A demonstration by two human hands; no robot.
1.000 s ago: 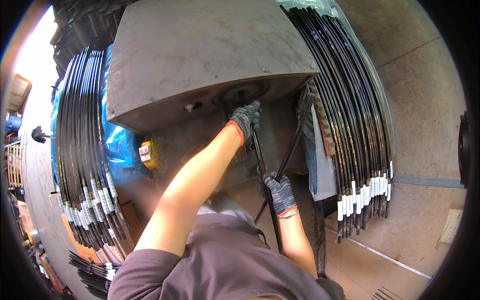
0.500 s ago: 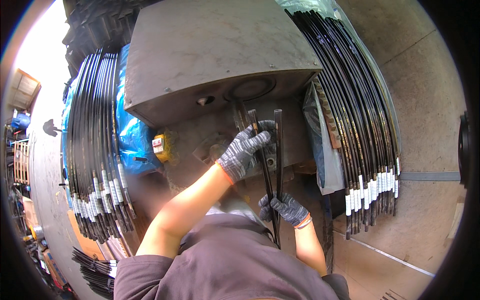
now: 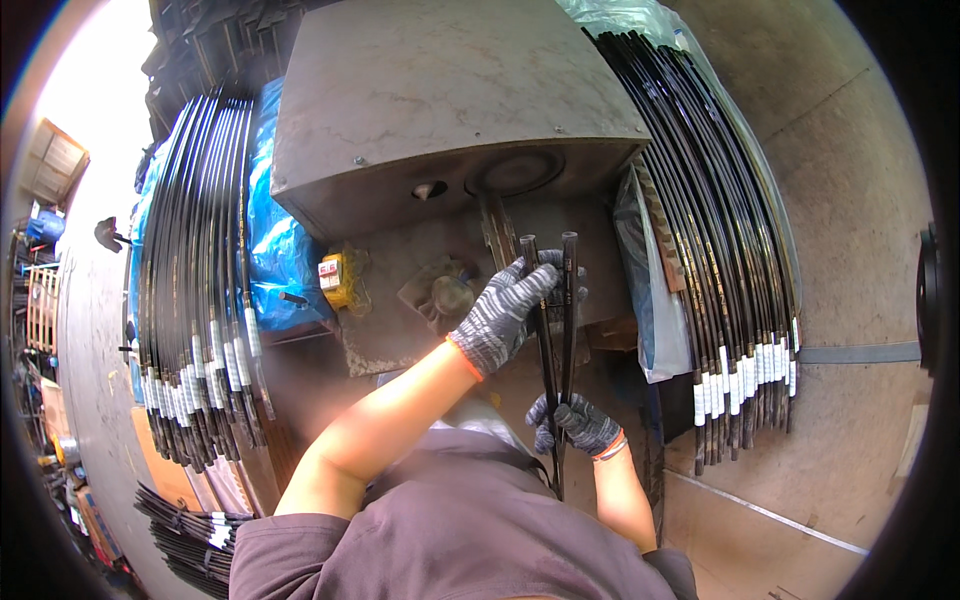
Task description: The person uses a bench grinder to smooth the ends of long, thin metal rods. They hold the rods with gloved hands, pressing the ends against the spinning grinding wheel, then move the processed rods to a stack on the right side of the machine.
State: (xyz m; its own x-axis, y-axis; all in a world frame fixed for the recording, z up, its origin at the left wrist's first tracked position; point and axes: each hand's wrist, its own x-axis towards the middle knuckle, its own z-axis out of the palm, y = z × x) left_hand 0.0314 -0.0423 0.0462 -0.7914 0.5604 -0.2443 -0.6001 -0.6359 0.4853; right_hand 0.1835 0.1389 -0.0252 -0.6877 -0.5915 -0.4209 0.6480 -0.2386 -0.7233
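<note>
Box as landmark: the grey metal box (image 3: 460, 75) has a round dark recess (image 3: 515, 170) right of centre in its front face and a pointed metal piece (image 3: 424, 190) in a hole left of centre.
Rods in hand: two black rods (image 3: 547, 360) are on the person's side of the box, apart from its face, running down toward the person's shirt (image 3: 500, 520); their upper ends sit side by side, nearly level, with a narrow gap between.
Left hand: gloved, nearer the box, this left hand (image 3: 510, 305) is wrapped round the upper stretch, thumb across one rod, fingers showing past the other.
Right hand: gloved, farther from the box, the right hand (image 3: 578, 425) is curled about both rods low down.
Rod rows: one row of black rods (image 3: 700, 220) flanks the box on the right, a second row (image 3: 190, 250) on the left, both with white bands near their lower ends.
Box's near left: blue plastic sheeting (image 3: 285, 250) and a yellow object (image 3: 345, 280).
Good grip: the lower hand would best bear the weight while the upper one steadies; an even squeeze should prevent slipping or crossing.
Clearance: keeping the upper ends level and free of the box's lower edge would likely avoid scrapes.
</note>
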